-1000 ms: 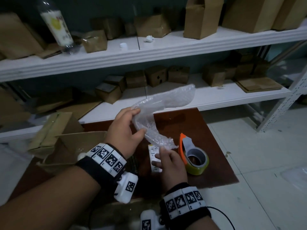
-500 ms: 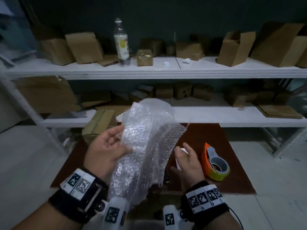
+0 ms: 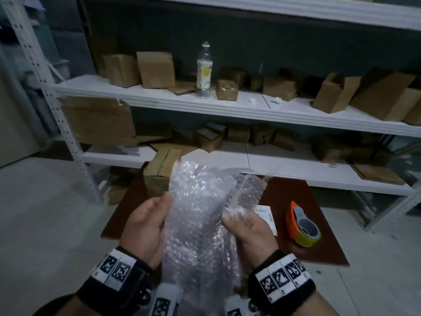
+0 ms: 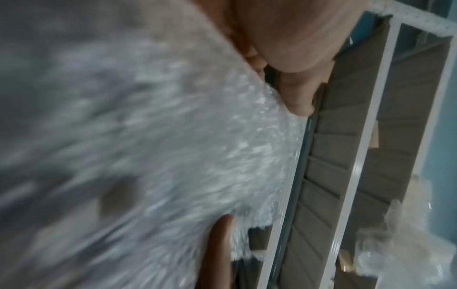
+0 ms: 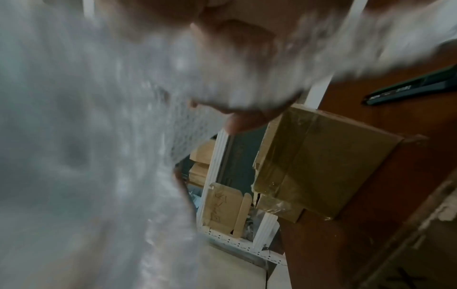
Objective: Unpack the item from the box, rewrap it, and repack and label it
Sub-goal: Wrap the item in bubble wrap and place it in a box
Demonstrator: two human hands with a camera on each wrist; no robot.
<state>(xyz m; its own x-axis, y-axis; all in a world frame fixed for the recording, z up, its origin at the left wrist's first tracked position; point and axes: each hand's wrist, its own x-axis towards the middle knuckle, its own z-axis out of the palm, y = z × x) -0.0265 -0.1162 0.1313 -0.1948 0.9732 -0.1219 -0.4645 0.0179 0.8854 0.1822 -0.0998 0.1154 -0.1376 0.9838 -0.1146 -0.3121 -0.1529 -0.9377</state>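
A clear sheet of bubble wrap hangs upright between both hands, above the brown board. My left hand holds its left edge, thumb in front. My right hand pinches a fold on its right side. Both wrist views are blurred, with the bubble wrap filling most of each. A taped cardboard box stands at the board's far left corner. A white label lies on the board behind my right hand. No unpacked item shows.
An orange tape dispenser with a yellowish roll rests on the board at the right. White shelves behind carry several cardboard boxes and a plastic bottle. A dark flat tool lies on the board. Pale floor surrounds the board.
The bubble wrap went from a crumpled bunch to a spread, upright sheet. My right hand rose from the board and took hold of its right side. The head view tilted upward.
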